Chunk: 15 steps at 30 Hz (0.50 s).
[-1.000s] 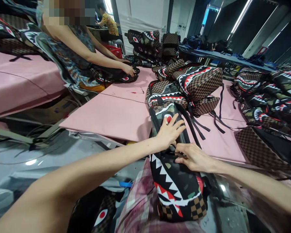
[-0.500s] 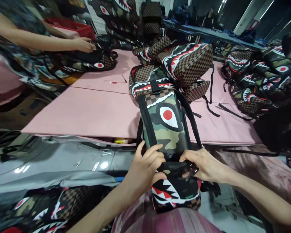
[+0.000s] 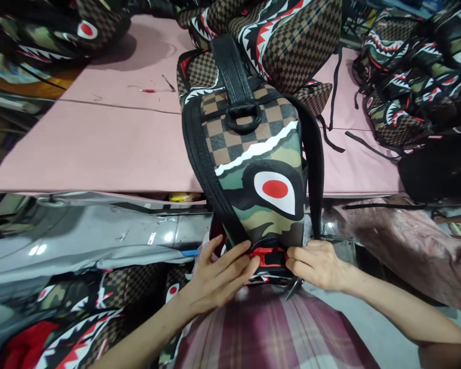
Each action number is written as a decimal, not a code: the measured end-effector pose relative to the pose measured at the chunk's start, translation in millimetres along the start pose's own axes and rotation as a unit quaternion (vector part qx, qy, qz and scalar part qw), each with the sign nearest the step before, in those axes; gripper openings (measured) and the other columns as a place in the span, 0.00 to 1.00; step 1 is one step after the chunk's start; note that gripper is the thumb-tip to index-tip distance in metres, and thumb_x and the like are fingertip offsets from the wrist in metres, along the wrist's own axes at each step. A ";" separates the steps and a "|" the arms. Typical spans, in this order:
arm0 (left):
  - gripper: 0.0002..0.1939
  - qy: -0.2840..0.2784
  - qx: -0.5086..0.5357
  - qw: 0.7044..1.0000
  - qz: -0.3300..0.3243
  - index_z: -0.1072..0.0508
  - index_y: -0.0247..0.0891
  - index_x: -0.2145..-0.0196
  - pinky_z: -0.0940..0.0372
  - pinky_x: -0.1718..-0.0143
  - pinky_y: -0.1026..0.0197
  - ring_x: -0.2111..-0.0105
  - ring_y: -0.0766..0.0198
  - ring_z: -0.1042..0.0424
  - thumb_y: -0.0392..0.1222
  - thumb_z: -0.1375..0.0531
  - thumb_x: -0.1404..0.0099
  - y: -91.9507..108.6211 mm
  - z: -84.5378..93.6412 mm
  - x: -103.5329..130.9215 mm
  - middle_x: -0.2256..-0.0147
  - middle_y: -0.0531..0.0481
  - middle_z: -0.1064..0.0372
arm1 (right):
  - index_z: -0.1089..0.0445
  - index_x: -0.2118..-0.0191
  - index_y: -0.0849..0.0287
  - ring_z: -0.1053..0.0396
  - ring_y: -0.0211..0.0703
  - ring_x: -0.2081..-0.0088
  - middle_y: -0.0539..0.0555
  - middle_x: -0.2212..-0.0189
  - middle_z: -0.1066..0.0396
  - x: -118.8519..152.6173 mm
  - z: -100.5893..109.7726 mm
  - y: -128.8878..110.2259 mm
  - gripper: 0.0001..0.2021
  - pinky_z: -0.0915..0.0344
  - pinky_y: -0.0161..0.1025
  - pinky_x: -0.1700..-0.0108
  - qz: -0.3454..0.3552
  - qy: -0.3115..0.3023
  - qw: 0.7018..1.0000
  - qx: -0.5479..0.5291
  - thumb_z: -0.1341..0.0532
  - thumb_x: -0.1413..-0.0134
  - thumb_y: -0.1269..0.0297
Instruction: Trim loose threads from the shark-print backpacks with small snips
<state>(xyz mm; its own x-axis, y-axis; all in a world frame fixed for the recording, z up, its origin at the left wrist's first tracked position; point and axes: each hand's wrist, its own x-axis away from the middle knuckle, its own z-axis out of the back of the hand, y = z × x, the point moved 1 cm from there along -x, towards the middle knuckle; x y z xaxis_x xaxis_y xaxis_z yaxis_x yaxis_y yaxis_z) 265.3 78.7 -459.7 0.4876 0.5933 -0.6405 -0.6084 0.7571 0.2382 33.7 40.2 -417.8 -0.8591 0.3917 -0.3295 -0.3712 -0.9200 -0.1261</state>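
A backpack [image 3: 261,205] with brown check, green camouflage and a red-and-white eye stands tilted before me, its lower end against my lap. Its black handle with a ring points away from me. My left hand [image 3: 225,271] grips the near left edge, fingers laid over the fabric. On the other side, my right hand [image 3: 317,264] pinches the near right edge. Between them a red strip with a black piece [image 3: 269,257] shows at an opening. Small pointed metal snips [image 3: 293,288] stick out below my right hand; their handles are hidden by it.
A pink table [image 3: 119,148] lies ahead, with more check backpacks [image 3: 303,46] behind mine. A red pen-like tool [image 3: 148,90] rests at left. Bags are heaped at right [image 3: 403,102] and lower left [image 3: 84,328]. Loose straps [image 3: 332,136] trail over the table.
The view has tilted down and closer. The backpack's near end has folded under, so its shark-mouth part has gone from sight and a red inside strip shows. Both hands stay at the near end.
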 end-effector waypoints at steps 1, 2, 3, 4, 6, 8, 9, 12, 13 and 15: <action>0.13 -0.012 -0.007 1.000 -0.012 0.31 0.34 0.56 0.57 0.43 0.49 0.48 0.64 0.41 0.28 0.48 0.37 -1.3 3.4 0.7 0.65 0.52 0.29 | 0.38 0.69 0.63 0.51 0.34 0.78 0.49 0.72 0.34 -1.1 0.0 -0.2 0.06 0.55 0.33 0.76 0.004 0.002 1.000 -0.002 0.49 0.44 0.77; 0.14 -0.021 -0.010 0.999 -0.021 0.31 0.33 0.55 0.56 0.43 0.50 0.48 0.64 0.41 0.28 0.48 0.36 -2.0 6.1 1.3 0.64 0.52 0.29 | 0.38 0.69 0.63 0.51 0.34 0.78 0.49 0.72 0.34 -1.9 -0.1 -0.3 0.06 0.55 0.33 0.76 0.008 0.003 1.000 -0.005 0.49 0.44 0.77; 0.13 -0.022 -0.007 0.999 -0.025 0.31 0.33 0.55 0.56 0.44 0.52 0.49 0.65 0.40 0.28 0.49 0.36 -2.2 8.0 1.7 0.64 0.52 0.29 | 0.38 0.69 0.63 0.51 0.33 0.78 0.50 0.72 0.34 -2.3 -0.2 -0.3 0.06 0.55 0.33 0.76 0.011 0.003 1.000 -0.007 0.49 0.44 0.77; 0.13 -0.017 0.002 1.000 -0.022 0.31 0.33 0.55 0.55 0.44 0.53 0.49 0.65 0.40 0.28 0.50 0.35 -1.9 9.4 1.4 0.63 0.53 0.29 | 0.38 0.69 0.64 0.51 0.33 0.78 0.50 0.72 0.34 -2.5 -0.3 -0.2 0.07 0.55 0.33 0.76 0.015 0.002 1.000 -0.009 0.49 0.43 0.76; 0.12 -0.017 0.029 0.999 -0.001 0.32 0.33 0.56 0.54 0.47 0.55 0.51 0.67 0.38 0.28 0.51 0.34 -0.3 10.8 -1.6 0.64 0.53 0.29 | 0.37 0.69 0.64 0.51 0.33 0.78 0.50 0.72 0.34 -2.4 -0.1 0.4 0.07 0.56 0.33 0.76 0.017 0.002 1.000 -0.007 0.50 0.43 0.76; 0.09 -0.022 0.042 0.999 0.023 0.33 0.33 0.57 0.53 0.50 0.54 0.54 0.67 0.36 0.30 0.47 0.35 1.8 12.6 -9.0 0.66 0.53 0.30 | 0.37 0.70 0.64 0.51 0.33 0.78 0.50 0.72 0.34 -2.8 1.1 1.0 0.07 0.56 0.33 0.76 0.021 0.004 1.000 0.000 0.49 0.43 0.76; 0.08 -0.027 0.042 0.998 0.030 0.33 0.33 0.58 0.52 0.53 0.54 0.57 0.67 0.35 0.32 0.46 0.36 2.8 14.1 -14.2 0.68 0.53 0.31 | 0.37 0.70 0.64 0.50 0.33 0.77 0.50 0.72 0.33 -3.3 2.0 1.2 0.08 0.56 0.33 0.76 0.024 0.004 1.000 0.002 0.49 0.43 0.76; 0.06 -0.083 0.013 0.996 0.043 0.33 0.34 0.60 0.51 0.64 0.55 0.69 0.67 0.37 0.35 0.46 0.36 4.9 19.7 -34.2 0.73 0.53 0.35 | 0.35 0.70 0.64 0.49 0.34 0.77 0.50 0.71 0.33 -5.9 6.1 0.9 0.09 0.54 0.34 0.75 0.037 -0.003 0.999 0.015 0.50 0.42 0.75; 0.05 -0.116 -0.008 0.992 0.046 0.33 0.34 0.62 0.52 0.67 0.56 0.72 0.66 0.39 0.34 0.47 0.36 5.4 21.1 -41.2 0.75 0.54 0.37 | 0.35 0.69 0.64 0.49 0.34 0.77 0.51 0.70 0.32 -6.9 7.7 0.6 0.09 0.54 0.34 0.75 0.041 -0.005 0.999 0.022 0.50 0.42 0.75; 0.04 -0.187 -0.047 0.980 0.048 0.33 0.34 0.68 0.56 0.70 0.57 0.74 0.64 0.41 0.32 0.47 0.37 6.2 22.4 -53.8 0.77 0.54 0.41 | 0.34 0.68 0.64 0.48 0.33 0.76 0.51 0.68 0.32 -8.7 10.8 -0.4 0.08 0.53 0.34 0.75 0.045 -0.008 0.998 0.035 0.49 0.43 0.75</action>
<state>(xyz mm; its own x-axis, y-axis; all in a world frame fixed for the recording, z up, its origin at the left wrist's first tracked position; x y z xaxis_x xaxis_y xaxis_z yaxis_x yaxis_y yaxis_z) 249.3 57.6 -407.5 0.6103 0.7326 -0.3015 -0.7093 0.6748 0.2038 37.5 37.3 -404.7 -0.8955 0.3075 -0.3217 -0.3151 -0.9486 -0.0296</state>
